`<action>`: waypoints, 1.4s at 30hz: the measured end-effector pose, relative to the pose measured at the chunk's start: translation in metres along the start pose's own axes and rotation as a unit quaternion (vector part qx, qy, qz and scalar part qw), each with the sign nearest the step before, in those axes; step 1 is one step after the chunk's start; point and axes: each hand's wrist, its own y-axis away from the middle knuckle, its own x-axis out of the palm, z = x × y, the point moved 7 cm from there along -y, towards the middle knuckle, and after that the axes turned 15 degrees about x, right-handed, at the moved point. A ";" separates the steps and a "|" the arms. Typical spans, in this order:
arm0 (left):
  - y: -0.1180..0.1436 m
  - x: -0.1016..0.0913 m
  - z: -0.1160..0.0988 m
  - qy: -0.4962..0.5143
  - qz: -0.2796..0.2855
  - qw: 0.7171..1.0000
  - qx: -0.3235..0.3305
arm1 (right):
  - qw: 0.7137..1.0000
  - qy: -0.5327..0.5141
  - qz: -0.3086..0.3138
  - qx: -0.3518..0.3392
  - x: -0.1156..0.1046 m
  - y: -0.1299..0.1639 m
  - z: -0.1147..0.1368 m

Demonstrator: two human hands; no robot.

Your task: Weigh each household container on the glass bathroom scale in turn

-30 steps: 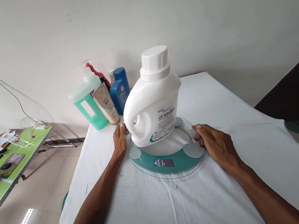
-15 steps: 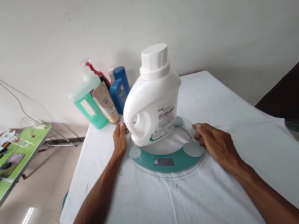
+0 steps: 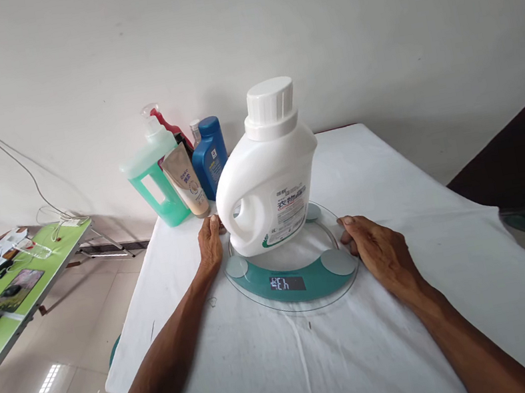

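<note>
Scale (image 3: 292, 284), a round glass disc with a teal band and a lit display at its 6 o'clock edge, lay flat on the white-clothed table (image 3: 421, 345), with a white detergent jug (image 3: 268, 188) standing on its middle. The jug's long axis ran upright, its ribbed cap (image 3: 270, 101) at 12 o'clock and its handle loop facing 9 o'clock, toward the left hand. Each hand bracketed the disc: the left hand (image 3: 211, 244) rested at the rim's 10 o'clock point, fingers extended and loosely together, the thumb tip just beside or touching the jug's lower wall; contact there could not be told. The right hand (image 3: 378, 250) lay at the rim's 3 o'clock point, palm down, fingers relaxed and curled onto the glass edge, clasping nothing. Neither hand gripped the jug, and both forearms reached in from 6 o'clock, converging on the disc. The left hand stood nearer the jug's handle; the right stood farther from the jug's body. Beyond the scale, at 11 o'clock by the wall, stood a green pump bottle (image 3: 155, 185), a beige tube (image 3: 185, 183) and a blue bottle (image 3: 210, 156), well apart from the hands.
</note>
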 end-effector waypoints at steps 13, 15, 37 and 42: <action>0.000 0.000 0.001 -0.009 -0.003 1.000 0.011 | 1.000 -0.003 0.001 0.001 0.000 0.001 0.001; 0.000 0.000 0.001 -0.006 -0.004 1.000 0.009 | 1.000 -0.002 0.001 0.002 -0.001 0.001 0.002; 0.001 0.000 0.001 -0.018 -0.015 1.000 0.006 | 1.000 0.006 0.001 -0.012 -0.001 0.001 0.002; 0.001 0.000 0.001 -0.016 -0.012 1.000 0.004 | 1.000 0.007 0.001 -0.008 0.000 0.001 0.002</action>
